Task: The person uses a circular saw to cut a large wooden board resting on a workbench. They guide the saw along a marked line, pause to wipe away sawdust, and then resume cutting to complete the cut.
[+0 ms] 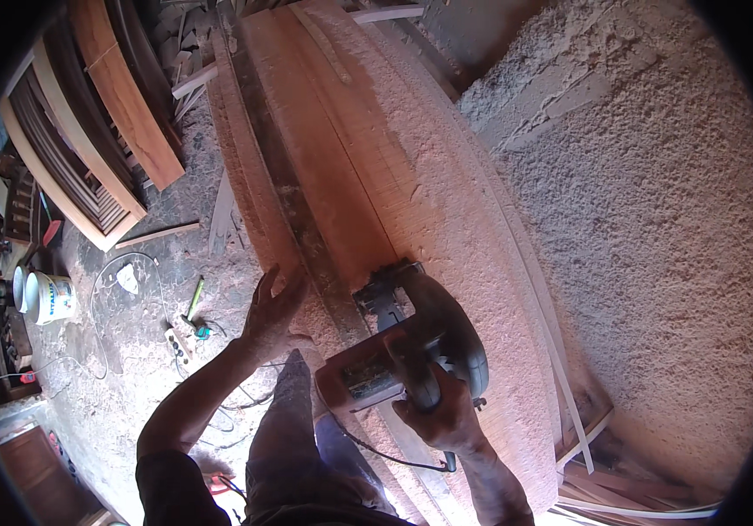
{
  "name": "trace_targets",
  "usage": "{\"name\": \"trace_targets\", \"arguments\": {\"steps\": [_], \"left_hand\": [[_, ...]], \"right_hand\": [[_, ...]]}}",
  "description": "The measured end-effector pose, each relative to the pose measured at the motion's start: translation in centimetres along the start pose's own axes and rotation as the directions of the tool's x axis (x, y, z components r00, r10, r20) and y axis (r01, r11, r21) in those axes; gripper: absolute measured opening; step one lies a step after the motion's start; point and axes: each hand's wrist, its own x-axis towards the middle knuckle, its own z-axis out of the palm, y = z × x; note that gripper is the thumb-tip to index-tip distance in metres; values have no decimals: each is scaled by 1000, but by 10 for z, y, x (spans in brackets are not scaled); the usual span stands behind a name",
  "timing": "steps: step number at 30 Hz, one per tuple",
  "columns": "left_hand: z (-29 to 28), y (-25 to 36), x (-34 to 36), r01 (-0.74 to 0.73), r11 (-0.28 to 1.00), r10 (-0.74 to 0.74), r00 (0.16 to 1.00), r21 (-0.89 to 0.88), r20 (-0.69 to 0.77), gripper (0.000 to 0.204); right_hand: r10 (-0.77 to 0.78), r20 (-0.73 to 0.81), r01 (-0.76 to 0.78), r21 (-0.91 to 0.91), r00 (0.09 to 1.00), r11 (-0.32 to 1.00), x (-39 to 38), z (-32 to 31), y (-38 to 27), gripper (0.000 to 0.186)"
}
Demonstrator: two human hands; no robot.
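My right hand [440,410] is wrapped round the rear handle of a circular saw [420,337], which sits on a wide reddish board [324,184]. Ahead of the saw's base a thin dark line runs along the board toward the far end. My left hand [273,309] is spread at the board's left side, fingers apart and holding nothing; whether it touches the wood I cannot tell. Beside it runs a long dark-edged strip [284,180] lengthwise. The blade is hidden under the saw's body, and a black cord [385,454] trails from its rear.
Sawdust covers the board's right side and lies in a large heap [648,237] beyond it. Louvred wooden panels [87,158] lean at the far left. White buckets [48,298], a power strip [177,344] and loose cords are on the floor. Thin offcuts [622,500] lie at the lower right.
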Motion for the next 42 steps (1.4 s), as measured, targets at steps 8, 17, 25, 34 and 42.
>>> {"name": "trace_targets", "arguments": {"steps": [8, 17, 25, 34, 42], "left_hand": [[0, -2, 2, -37, 999, 36, 999, 32, 22, 126], [9, -4, -2, 3, 1000, -3, 1000, -15, -3, 127], [10, -6, -2, 10, 1000, -10, 1000, -27, -4, 127], [12, -3, -4, 72, 997, -73, 997, -32, -37, 102], [28, -6, -5, 56, 997, -62, 987, -49, -147, 81]], "right_hand": [[68, 3, -68, 6, 998, 998, 12, 2, -2, 57], [-2, 5, 2, 2, 1000, 1000, 29, 5, -3, 58], [-36, 3, 36, -11, 999, 999, 39, 6, -7, 57], [-16, -4, 16, -8, 1000, 1000, 55, 11, -15, 53], [-45, -5, 45, -16, 999, 999, 71, 14, -16, 55]]}}
